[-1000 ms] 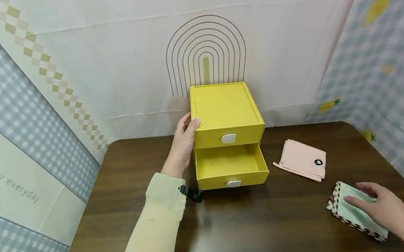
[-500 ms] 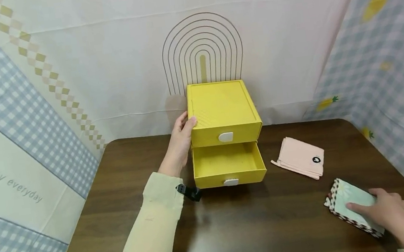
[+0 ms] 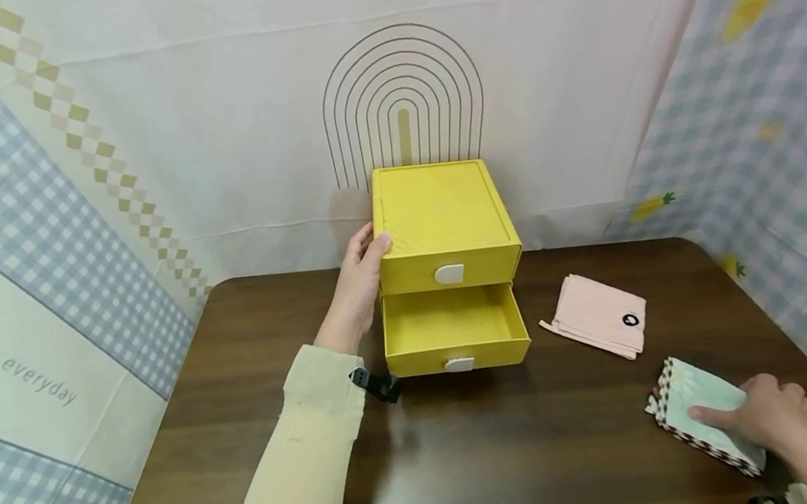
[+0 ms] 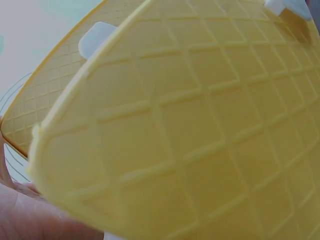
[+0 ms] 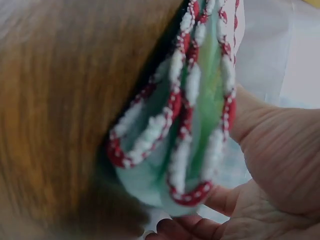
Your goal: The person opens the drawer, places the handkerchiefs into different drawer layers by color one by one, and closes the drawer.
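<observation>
Two bare hands: left hand [image 3: 355, 291], right hand [image 3: 775, 415].
Left hand: thumb and fingers apart, resting on the upper left edge of a yellow plastic cabinet [image 3: 439, 207].
Right hand: clamped on a folded mint-green cloth with red-and-white trim [image 3: 703, 400], thumb on top.
Mint-green cloth: near right side of the brown wood-grain table [image 3: 519, 456].
Yellow lower drawer with white handle [image 3: 417, 363]: pulled out toward the near side.
Folded pink cloth with dark round mark [image 3: 596, 314]: right of the cabinet, farther than the mint-green cloth.
</observation>
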A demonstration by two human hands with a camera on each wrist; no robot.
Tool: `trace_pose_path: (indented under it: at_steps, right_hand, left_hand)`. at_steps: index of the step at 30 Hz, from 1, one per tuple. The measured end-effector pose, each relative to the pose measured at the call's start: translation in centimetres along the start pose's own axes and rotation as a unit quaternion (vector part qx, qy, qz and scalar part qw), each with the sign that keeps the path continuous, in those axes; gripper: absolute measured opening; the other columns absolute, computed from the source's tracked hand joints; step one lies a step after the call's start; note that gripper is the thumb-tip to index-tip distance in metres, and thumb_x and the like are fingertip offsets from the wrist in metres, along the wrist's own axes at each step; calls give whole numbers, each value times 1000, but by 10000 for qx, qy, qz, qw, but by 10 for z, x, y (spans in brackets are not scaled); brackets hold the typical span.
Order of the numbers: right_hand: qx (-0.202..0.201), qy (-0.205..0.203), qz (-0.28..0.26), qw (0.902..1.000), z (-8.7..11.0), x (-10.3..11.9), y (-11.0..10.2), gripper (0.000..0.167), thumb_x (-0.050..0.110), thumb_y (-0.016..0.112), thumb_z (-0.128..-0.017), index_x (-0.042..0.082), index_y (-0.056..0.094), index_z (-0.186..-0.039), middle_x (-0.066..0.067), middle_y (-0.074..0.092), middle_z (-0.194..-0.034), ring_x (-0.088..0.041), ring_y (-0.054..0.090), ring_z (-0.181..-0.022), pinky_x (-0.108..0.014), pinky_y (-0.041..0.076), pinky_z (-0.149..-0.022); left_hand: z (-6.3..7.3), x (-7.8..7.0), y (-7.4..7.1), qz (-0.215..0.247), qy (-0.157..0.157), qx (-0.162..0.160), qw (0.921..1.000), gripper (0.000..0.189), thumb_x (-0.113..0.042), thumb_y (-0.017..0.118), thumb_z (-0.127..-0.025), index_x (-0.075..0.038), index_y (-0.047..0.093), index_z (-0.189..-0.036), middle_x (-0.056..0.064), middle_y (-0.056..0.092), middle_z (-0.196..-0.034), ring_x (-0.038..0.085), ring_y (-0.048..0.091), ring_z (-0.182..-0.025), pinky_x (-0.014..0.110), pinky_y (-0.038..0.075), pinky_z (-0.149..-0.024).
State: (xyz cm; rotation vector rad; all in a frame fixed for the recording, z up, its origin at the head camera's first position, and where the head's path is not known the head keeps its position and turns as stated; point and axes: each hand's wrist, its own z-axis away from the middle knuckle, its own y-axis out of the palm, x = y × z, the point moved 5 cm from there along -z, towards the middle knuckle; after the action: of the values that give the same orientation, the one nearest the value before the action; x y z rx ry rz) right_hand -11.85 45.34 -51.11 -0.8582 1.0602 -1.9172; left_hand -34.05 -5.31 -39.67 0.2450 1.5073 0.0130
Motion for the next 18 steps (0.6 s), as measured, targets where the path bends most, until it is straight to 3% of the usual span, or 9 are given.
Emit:
trace_pose_path:
  at_steps: [6, 13, 16, 18]
  right_hand:
    - [-154, 109, -206, 9996, 5, 10, 0, 114, 79, 66, -66, -23, 30, -104, -43, 40, -97, -57, 42, -91, -58, 37, -75]
    - [-355, 214, -839, 9956, 13, 24, 3, 130, 76, 73, -61, -22, 11, -121, -38, 51, -88, -46, 54, -77, -50, 44, -64]
    - [-339, 190, -1080, 9934, 15, 29, 3, 127, 67, 77, -66, -21, 8, -129, -40, 52, -93, -48, 55, -81, -50, 45, -64]
    - [-271, -23, -1089, 9937, 17, 34, -1, 114, 57, 76, -75, -21, 15, -131, -42, 51, -103, -51, 54, -89, -50, 46, -66]
  left_hand:
    - [0, 1, -1, 8, 38, 38, 10000, 62, -45, 58, -95, -25, 33, -148, -2, 41, -142, 18, 47, -121, 37, 34, -104]
    - [1, 0, 0, 47, 81, 67, 9999, 61, -45, 58, -95, -25, 34, -148, -1, 40, -142, 19, 46, -122, 37, 34, -105]
    - [1, 1, 1, 36, 52, 96, 9999, 61, -45, 57, -95, -25, 34, -148, -2, 39, -142, 19, 46, -122, 37, 34, -105]
    - [1, 2, 1, 46, 21, 99, 9999, 61, -46, 58, -95, -26, 34, -148, -2, 40, -142, 18, 46, -122, 37, 34, -105]
